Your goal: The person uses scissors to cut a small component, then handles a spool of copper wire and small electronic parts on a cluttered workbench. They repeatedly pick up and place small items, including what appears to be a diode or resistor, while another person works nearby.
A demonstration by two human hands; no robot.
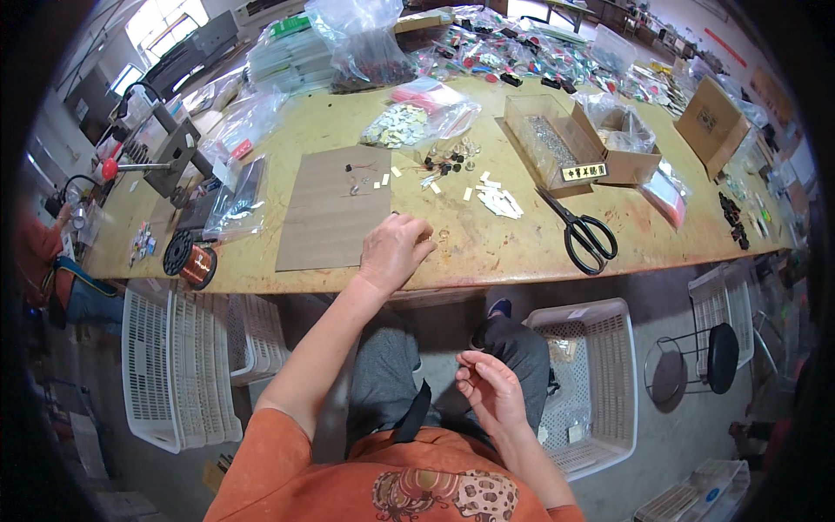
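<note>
My left hand (396,250) rests at the near part of the yellow table, by the right edge of a brown cardboard sheet (335,209). Its fingers are curled together, and what they hold, if anything, is hidden. Just right of its fingertips lie small clear ring-like pieces (444,235). Over my lap, below the table edge, my right hand (491,387) has thumb and fingertips closed together; anything in them is too small to make out. Small black parts with thin wires (359,166) lie on the cardboard. More black parts (454,160) and a pile of white strips (499,201) lie beyond.
Black-handled scissors (584,239) lie right of the strips, near a clear bin of small metal pieces (548,130). A copper wire spool (196,265) and a lever press (161,161) stand left. Bagged parts (522,52) crowd the far side. White crates (609,383) flank my legs.
</note>
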